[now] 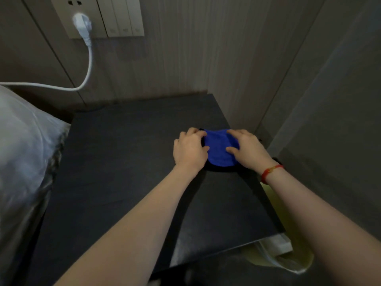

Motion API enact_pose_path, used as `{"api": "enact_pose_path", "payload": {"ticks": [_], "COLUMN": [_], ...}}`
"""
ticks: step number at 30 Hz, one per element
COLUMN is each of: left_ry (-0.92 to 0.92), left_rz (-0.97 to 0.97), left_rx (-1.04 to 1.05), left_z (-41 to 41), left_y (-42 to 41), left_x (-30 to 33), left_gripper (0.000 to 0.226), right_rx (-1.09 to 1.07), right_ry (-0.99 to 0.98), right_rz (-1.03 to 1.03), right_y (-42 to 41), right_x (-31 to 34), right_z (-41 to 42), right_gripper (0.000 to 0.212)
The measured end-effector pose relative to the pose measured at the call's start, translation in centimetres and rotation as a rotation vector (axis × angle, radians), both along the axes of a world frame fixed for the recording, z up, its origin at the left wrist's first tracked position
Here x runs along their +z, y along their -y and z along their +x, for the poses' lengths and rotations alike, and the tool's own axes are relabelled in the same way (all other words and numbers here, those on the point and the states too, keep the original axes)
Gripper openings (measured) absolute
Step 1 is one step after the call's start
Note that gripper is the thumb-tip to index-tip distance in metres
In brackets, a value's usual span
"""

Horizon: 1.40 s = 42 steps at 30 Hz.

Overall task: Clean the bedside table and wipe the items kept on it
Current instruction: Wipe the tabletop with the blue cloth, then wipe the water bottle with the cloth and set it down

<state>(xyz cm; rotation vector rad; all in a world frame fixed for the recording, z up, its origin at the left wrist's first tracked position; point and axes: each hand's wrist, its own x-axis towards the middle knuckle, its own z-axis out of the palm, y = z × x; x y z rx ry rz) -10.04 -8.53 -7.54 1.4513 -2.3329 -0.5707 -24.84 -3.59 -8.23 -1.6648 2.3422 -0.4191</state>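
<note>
A folded blue cloth (219, 149) lies on the dark bedside table (123, 162), near its right edge. My left hand (190, 148) rests on the cloth's left side with its fingers curled over the edge. My right hand (246, 149) presses flat on the cloth's right side; a red string is tied round that wrist. Both hands cover part of the cloth. No other items show on the tabletop.
A white pillow (22, 145) lies left of the table. A white plug and cable (86, 44) hang from the wall socket above. Wall panels close in behind and on the right. A yellowish plastic bag (288, 256) sits below the table's right front corner.
</note>
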Motion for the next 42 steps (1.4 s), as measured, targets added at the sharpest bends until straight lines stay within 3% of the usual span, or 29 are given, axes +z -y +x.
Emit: {"api": "enact_pose_path", "payload": {"ticks": [4,10,15,18,21,23,31,37,42], "left_ry": [0.252,0.391,0.447,0.286,0.110,0.020,-0.464,-0.392,-0.134], "left_rz": [0.009,-0.037,0.010,0.108,0.002,-0.016,0.167,-0.089,-0.156], "left_rx": [-0.073,-0.018,-0.024,-0.010,0.081,0.177,0.386,0.595,0.843], "left_z": [0.0,-0.6,-1.1,-0.2,2.3,4.5,14.4,24.2,34.3], "left_y": [-0.7,-1.6,-1.9,-2.1,-2.2,-2.0,-0.5,-1.2,-2.2], "left_x": [-0.6,-0.4,0.4,1.3,2.7,3.9,11.9,16.7,18.8], "left_gripper": [0.046,0.048,0.050,0.057,0.054,0.050,0.033,0.041,0.045], "right_rx": [0.136,0.173,0.169,0.136,0.104,0.093,0.147,0.280,0.422], "right_ry": [-0.120,-0.237,-0.328,-0.394,-0.206,-0.066,0.303,0.564,0.657], "right_rz": [0.323,0.465,0.489,0.283,-0.005,-0.093,-0.169,-0.246,-0.156], "right_y": [0.6,1.8,1.6,0.8,0.0,-0.1,3.1,4.4,5.5], "right_x": [-0.8,-0.1,0.5,1.1,2.4,3.9,11.2,15.2,16.1], "right_z": [0.1,0.0,0.4,1.3,3.2,5.1,16.3,27.5,37.0], "right_gripper": [0.063,0.061,0.060,0.055,0.049,0.046,0.027,0.026,0.054]}}
